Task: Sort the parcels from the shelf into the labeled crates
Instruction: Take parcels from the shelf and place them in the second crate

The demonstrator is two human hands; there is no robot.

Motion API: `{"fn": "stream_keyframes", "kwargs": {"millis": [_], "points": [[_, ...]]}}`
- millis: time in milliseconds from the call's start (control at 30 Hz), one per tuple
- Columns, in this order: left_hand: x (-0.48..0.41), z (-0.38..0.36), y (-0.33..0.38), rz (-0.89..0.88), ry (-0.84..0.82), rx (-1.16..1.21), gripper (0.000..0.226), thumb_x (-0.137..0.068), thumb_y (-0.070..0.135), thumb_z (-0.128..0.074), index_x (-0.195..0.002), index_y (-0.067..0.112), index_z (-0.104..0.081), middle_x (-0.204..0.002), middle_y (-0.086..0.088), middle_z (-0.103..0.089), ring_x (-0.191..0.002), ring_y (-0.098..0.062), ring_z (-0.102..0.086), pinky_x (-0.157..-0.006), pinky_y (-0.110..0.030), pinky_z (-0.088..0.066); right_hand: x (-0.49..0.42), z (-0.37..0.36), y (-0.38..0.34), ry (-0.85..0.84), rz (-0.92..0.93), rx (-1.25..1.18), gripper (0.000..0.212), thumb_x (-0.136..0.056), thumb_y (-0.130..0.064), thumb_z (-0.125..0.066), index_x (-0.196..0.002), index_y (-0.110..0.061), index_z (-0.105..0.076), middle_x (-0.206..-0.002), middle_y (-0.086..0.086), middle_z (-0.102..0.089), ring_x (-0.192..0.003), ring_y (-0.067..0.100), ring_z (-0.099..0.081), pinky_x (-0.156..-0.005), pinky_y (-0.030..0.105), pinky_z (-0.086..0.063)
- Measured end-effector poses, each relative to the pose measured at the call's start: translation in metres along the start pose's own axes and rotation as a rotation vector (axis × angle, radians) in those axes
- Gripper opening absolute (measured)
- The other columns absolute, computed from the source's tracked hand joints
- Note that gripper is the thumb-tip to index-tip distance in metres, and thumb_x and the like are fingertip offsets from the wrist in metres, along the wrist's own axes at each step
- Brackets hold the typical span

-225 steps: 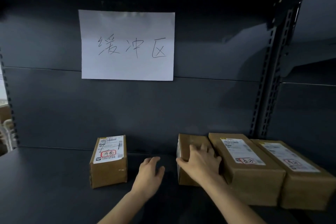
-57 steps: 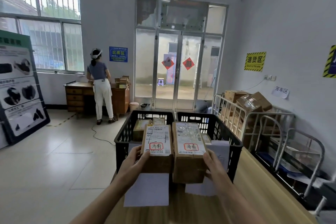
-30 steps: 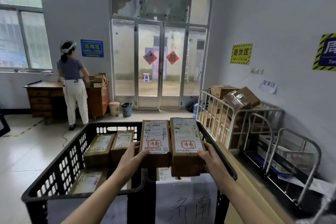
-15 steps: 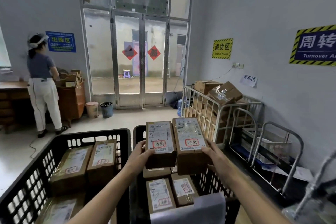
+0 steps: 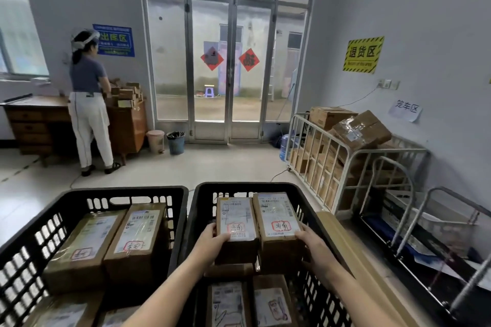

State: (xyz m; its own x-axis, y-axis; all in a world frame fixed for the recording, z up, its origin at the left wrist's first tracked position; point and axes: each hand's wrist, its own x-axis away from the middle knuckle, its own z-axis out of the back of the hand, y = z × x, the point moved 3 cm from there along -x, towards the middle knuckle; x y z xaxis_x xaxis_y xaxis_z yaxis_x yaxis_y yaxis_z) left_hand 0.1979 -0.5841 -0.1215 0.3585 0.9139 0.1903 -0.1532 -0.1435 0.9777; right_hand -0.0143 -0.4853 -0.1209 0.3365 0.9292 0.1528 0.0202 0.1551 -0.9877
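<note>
Two brown cardboard parcels with white labels and red-boxed writing are held side by side inside the right black crate [image 5: 265, 186]. My left hand [image 5: 210, 244] grips the left parcel [image 5: 235, 223] at its near end. My right hand [image 5: 312, 247] grips the right parcel [image 5: 276, 218] at its near right corner. The two parcels sit low, over other parcels [image 5: 247, 302] lying in that crate. The left black crate [image 5: 132, 191] holds several more labeled parcels [image 5: 111, 241].
A wooden bench edge [image 5: 353, 255] runs along the right of the crates. Metal roll cages [image 5: 356, 167] with boxes stand by the right wall. A person [image 5: 89, 103] stands at a wooden desk [image 5: 34, 117] far left. Glass doors [image 5: 228, 69] are ahead.
Both hands have lowered the pair of parcels from above the crates down into the right crate. The view has tilted down and closer to the crates.
</note>
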Motion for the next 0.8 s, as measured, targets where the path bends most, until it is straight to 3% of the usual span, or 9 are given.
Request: {"fn": "stream_keyframes", "kwargs": {"millis": [200,333,400,633,800], "points": [[-0.046,-0.008,-0.029,0.118,0.081,-0.003,0.039,-0.092,0.005,-0.049,-0.13,0.002,-0.043,-0.116,-0.012,-0.06,-0.098,-0.021,-0.06,-0.071,-0.025,-0.051,-0.057,0.006,0.026,-0.088,-0.092,-0.015,0.022,-0.093,-0.026,-0.045,-0.108,-0.039,-0.056,-0.109,-0.006,-0.067,-0.102,0.011,-0.059,-0.069,0.026,-0.045],[-0.069,-0.008,-0.037,0.151,0.124,-0.038,0.038,-0.091,0.005,-0.05,-0.129,0.003,-0.046,-0.123,-0.016,-0.059,-0.109,-0.027,-0.059,-0.097,-0.041,-0.047,-0.086,0.007,0.038,-0.132,-0.14,-0.024,0.021,-0.093,-0.024,-0.047,-0.106,-0.037,-0.056,-0.096,-0.012,-0.071,-0.086,0.003,-0.066,-0.056,0.018,-0.051],[-0.078,-0.008,-0.04,0.172,0.129,-0.027,0.039,-0.091,0.005,-0.05,-0.129,0.003,-0.046,-0.124,-0.017,-0.059,-0.11,-0.028,-0.058,-0.1,-0.042,-0.046,-0.099,0.007,0.044,-0.146,-0.152,-0.037,0.019,-0.094,-0.021,-0.047,-0.102,-0.034,-0.058,-0.087,-0.013,-0.073,-0.076,0.0,-0.069,-0.048,0.014,-0.051],[-0.094,-0.008,-0.057,0.207,0.154,-0.028,0.038,-0.09,0.003,-0.052,-0.127,0.007,-0.049,-0.123,-0.015,-0.06,-0.109,-0.027,-0.059,-0.1,-0.04,-0.045,-0.125,0.001,0.06,-0.12,-0.145,-0.003,0.026,-0.091,-0.012,-0.05,-0.096,-0.038,-0.055,-0.088,-0.014,-0.07,-0.079,0.003,-0.067,-0.055,0.014,-0.051],[-0.108,-0.008,-0.059,0.2,0.146,-0.018,0.043,-0.09,0.005,-0.053,-0.132,0.01,-0.045,-0.121,-0.013,-0.062,-0.109,-0.027,-0.06,-0.1,-0.045,-0.045,-0.134,0.0,0.071,-0.064,-0.12,-0.023,0.032,-0.095,-0.015,-0.046,-0.121,-0.033,-0.047,-0.105,-0.006,-0.065,-0.096,0.008,-0.063,-0.062,0.015,-0.051]]}}
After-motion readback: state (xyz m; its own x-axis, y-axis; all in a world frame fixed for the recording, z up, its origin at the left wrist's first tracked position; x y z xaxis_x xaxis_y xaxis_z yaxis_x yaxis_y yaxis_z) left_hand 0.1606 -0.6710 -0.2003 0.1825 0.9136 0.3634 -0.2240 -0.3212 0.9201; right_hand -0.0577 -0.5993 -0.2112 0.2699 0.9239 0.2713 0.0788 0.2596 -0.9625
